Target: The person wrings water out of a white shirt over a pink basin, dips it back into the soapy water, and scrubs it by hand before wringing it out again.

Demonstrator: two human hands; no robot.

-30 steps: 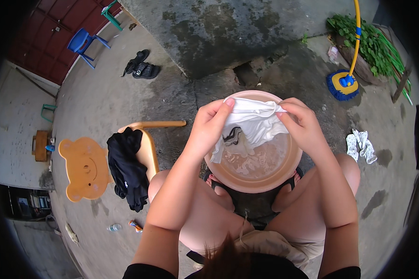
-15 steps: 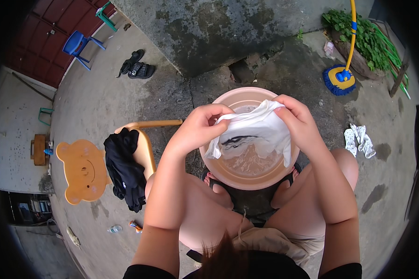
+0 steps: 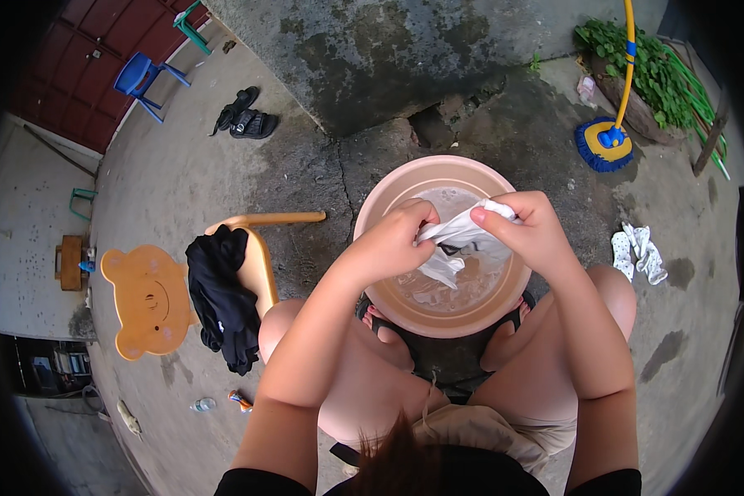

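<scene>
Head view: pinched one end of the white cloth in the left hand, with the fingers curled shut on the fabric. Gripped the other end in the right hand, with the thumb pressed on top, likely for a firm hold on something slippery. Held the cloth bunched and narrow right above the basin, presumably to drop any drips back into the cloudy water. Could not tell a dangling corner touching the water from one just above. Had the basin on the floor between the feet, probably for short reach and even footing. Had black clothes heaped on the chair, perhaps to avoid the damp floor. Had spotted cloths lying straight on that floor, for no visible reason.
</scene>
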